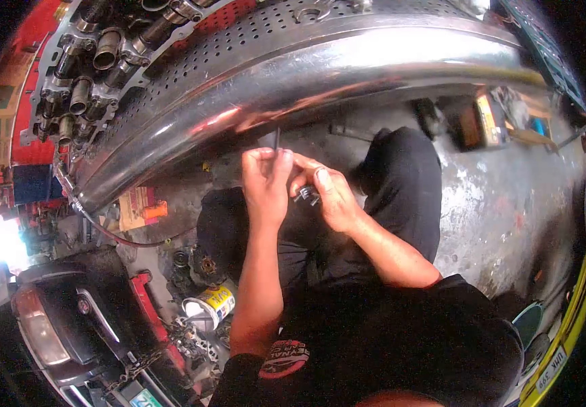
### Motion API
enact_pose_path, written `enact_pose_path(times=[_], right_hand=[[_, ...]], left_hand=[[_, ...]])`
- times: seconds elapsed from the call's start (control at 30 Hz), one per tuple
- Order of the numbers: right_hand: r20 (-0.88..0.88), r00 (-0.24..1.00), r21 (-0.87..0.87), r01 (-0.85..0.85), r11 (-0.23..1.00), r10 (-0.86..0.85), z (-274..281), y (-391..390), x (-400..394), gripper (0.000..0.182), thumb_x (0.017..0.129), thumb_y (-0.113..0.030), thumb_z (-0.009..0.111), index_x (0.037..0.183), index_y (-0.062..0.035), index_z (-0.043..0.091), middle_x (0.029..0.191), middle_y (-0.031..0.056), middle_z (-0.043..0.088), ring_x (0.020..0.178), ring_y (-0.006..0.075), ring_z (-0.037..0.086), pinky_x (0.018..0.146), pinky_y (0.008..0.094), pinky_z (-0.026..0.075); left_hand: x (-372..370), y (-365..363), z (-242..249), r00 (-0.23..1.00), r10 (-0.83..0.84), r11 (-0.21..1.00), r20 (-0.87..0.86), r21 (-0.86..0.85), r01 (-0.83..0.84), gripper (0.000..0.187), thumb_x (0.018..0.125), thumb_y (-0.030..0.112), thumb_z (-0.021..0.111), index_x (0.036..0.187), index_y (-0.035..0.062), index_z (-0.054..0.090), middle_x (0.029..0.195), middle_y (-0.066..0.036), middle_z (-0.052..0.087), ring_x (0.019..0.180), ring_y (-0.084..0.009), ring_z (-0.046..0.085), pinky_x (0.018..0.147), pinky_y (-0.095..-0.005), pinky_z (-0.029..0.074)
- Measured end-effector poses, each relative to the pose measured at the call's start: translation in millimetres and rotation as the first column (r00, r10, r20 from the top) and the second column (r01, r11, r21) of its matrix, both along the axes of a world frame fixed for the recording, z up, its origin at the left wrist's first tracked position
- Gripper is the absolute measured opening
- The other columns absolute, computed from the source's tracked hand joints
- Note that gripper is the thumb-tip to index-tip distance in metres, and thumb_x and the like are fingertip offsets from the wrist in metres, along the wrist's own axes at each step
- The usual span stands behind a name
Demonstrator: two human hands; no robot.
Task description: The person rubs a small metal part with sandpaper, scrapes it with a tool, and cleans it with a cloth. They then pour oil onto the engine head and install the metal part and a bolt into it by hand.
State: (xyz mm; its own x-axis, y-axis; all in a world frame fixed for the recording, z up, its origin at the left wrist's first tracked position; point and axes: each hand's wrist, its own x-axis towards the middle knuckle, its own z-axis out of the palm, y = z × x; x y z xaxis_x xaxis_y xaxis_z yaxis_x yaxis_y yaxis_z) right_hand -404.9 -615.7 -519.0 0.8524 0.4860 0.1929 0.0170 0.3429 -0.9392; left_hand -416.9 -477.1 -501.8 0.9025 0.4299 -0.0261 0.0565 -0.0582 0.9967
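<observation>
My left hand (266,180) is closed in a pinch, thumb against fingers, on a thin dark strip (277,138) that points up toward the bench edge. Close beside it, my right hand (335,197) curls its fingers around a small shiny metal part (306,195); its exact kind is too small to make out. The fingertips of both hands nearly meet above my lap. Beyond them runs the rounded, polished edge of a metal bench (272,91). An engine cylinder head (86,78) with several upright tubes rests on the bench's perforated top at the upper left.
A wrench (314,11) lies on the bench top. Down to the left are a white and yellow bucket (210,306), a red metal bar (149,308) and a dark car (59,332). A cardboard box (488,122) stands on the floor at right, and a yellow vehicle (574,325) borders the lower right.
</observation>
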Motion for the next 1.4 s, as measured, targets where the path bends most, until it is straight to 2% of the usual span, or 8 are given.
enact_pose_path(times=[0.13, 0.33, 0.47, 0.9, 1.1, 1.2, 1.33, 1.4], right_hand=[[-0.157, 0.986, 0.184, -0.019, 0.983, 0.048, -4.5, 11.2, -1.3, 0.068, 0.103, -0.048, 0.02, 0.106, 0.0056, 0.061, 0.108, 0.0188, 0.064, 0.105, 0.027, 0.06, 0.096, 0.0364, 0.043], [-0.545, 0.82, 0.509, 0.161, 0.846, 0.172, -2.5, 6.5, 12.6, 0.078, 0.1, -0.057, 0.012, 0.091, 0.0018, 0.062, 0.123, 0.023, 0.059, 0.111, 0.029, 0.057, 0.101, 0.0417, 0.041], [-0.601, 0.783, 0.484, 0.197, 0.852, 0.161, 2.4, 15.2, 7.9, 0.074, 0.1, -0.057, 0.014, 0.101, 0.0014, 0.06, 0.122, 0.0211, 0.06, 0.107, 0.0286, 0.058, 0.101, 0.0417, 0.041], [-0.485, 0.874, 0.317, 0.188, 0.929, -0.011, -2.4, 8.9, 0.5, 0.063, 0.103, -0.048, 0.016, 0.097, -0.0001, 0.056, 0.107, 0.0223, 0.065, 0.103, 0.0305, 0.061, 0.096, 0.0404, 0.047], [-0.5, 0.866, 0.378, 0.21, 0.902, 0.008, -2.5, 4.1, 0.8, 0.061, 0.103, -0.045, 0.019, 0.094, 0.0017, 0.056, 0.089, 0.0214, 0.064, 0.091, 0.0317, 0.065, 0.089, 0.0407, 0.05], [-0.549, 0.833, 0.409, 0.197, 0.891, 0.068, -17.8, 1.2, 1.4, 0.06, 0.104, -0.044, 0.02, 0.093, 0.0016, 0.057, 0.088, 0.017, 0.064, 0.089, 0.0271, 0.064, 0.088, 0.0375, 0.05], [-0.34, 0.885, -0.084, 0.309, 0.947, -0.319, -2.7, 2.5, 2.5, 0.058, 0.104, -0.042, 0.021, 0.093, 0.0013, 0.057, 0.087, 0.0126, 0.063, 0.088, 0.0235, 0.063, 0.087, 0.035, 0.049], [-0.572, 0.811, 0.195, 0.283, 0.939, -0.126, 0.1, 4.1, -1.4, 0.058, 0.104, -0.042, 0.021, 0.09, 0.0018, 0.056, 0.085, 0.0155, 0.062, 0.088, 0.0296, 0.064, 0.086, 0.0402, 0.051]], left_hand=[[6.3, 8.1, 12.9, 0.988, -0.066, 0.968, -0.143, -0.248, 0.029, 0.022, 0.089, 0.013, 0.065, 0.099, 0.0004, 0.05, 0.083, -0.007, 0.06, 0.08, -0.013, 0.058, 0.074, -0.0288, 0.048], [-26.9, -26.1, 39.0, 0.962, -0.057, 0.704, 0.269, 0.694, -0.152, 0.028, 0.082, 0.008, 0.072, 0.105, 0.0038, 0.058, 0.101, -0.013, 0.063, 0.089, -0.0219, 0.062, 0.081, -0.0344, 0.05], [-26.4, -43.1, 29.2, 0.94, -0.212, 0.574, 0.268, 0.813, -0.102, 0.032, 0.074, 0.006, 0.075, 0.104, 0.0038, 0.065, 0.11, -0.015, 0.06, 0.097, -0.0327, 0.058, 0.085, -0.0418, 0.047], [-46.7, -48.3, 5.1, 0.961, -0.273, 0.96, -0.044, 0.056, 0.275, 0.033, 0.094, 0.01, 0.057, 0.125, -0.0013, 0.059, 0.125, -0.015, 0.061, 0.114, -0.0189, 0.057, 0.099, -0.0325, 0.042], [-44.7, -41.6, 12.8, 0.916, -0.35, 0.929, -0.196, 0.052, 0.366, 0.027, 0.093, 0.006, 0.056, 0.118, 0.0016, 0.063, 0.099, -0.01, 0.069, 0.077, -0.0209, 0.066, 0.065, -0.0308, 0.052], [-26.7, -38.4, 7.8, 0.895, -0.431, 0.608, 0.116, 0.771, 0.192, 0.03, 0.088, 0.003, 0.057, 0.117, 0.0015, 0.063, 0.092, -0.015, 0.066, 0.068, -0.0265, 0.064, 0.062, -0.0342, 0.052], [-22.8, -26.5, 9.4, 0.904, -0.425, 0.228, -0.039, 0.962, 0.149, 0.04, 0.084, 0.004, 0.06, 0.124, 0.0034, 0.06, 0.105, -0.018, 0.064, 0.082, -0.0292, 0.065, 0.071, -0.0363, 0.053], [-27.6, -40.3, -1.9, 0.918, -0.386, 0.714, 0.096, 0.661, 0.231, 0.026, 0.089, 0.005, 0.058, 0.114, 0.0016, 0.064, 0.088, -0.012, 0.064, 0.072, -0.0198, 0.062, 0.065, -0.0308, 0.05]])
